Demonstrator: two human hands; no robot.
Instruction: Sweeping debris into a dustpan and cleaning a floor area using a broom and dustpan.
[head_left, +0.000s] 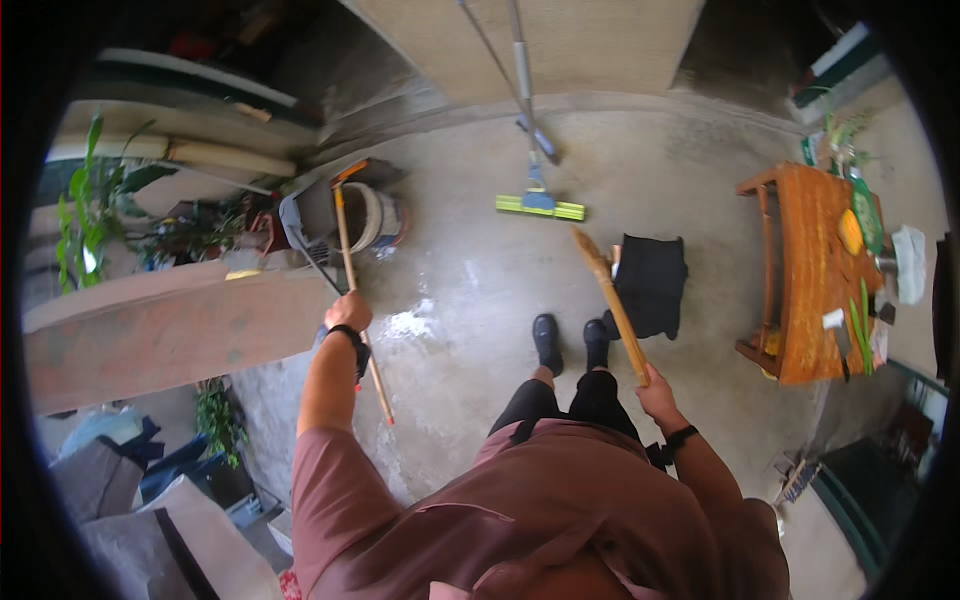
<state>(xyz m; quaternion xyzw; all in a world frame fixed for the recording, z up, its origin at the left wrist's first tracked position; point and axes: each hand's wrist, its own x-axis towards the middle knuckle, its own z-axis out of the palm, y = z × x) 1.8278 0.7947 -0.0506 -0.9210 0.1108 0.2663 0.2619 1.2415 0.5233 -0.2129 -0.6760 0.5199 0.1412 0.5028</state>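
Note:
My left hand is closed around an orange-brown pole, which slants from an orange-topped dark head down past my wrist. A grey long-handled dustpan also has its dark handle reaching that hand; whether the fingers hold it too I cannot tell. My right hand grips the lower end of a light wooden or bamboo stick. Its far end looks bound and tapers to a brownish tip above the floor. A whitish bucket stands beside the pole and dustpan.
A sponge mop with a yellow-green head and another mop lean ahead. Black cloth lies right of my shoes. The wooden table at right bears vegetables. A low wall runs left. Wet-looking patches mark the concrete floor.

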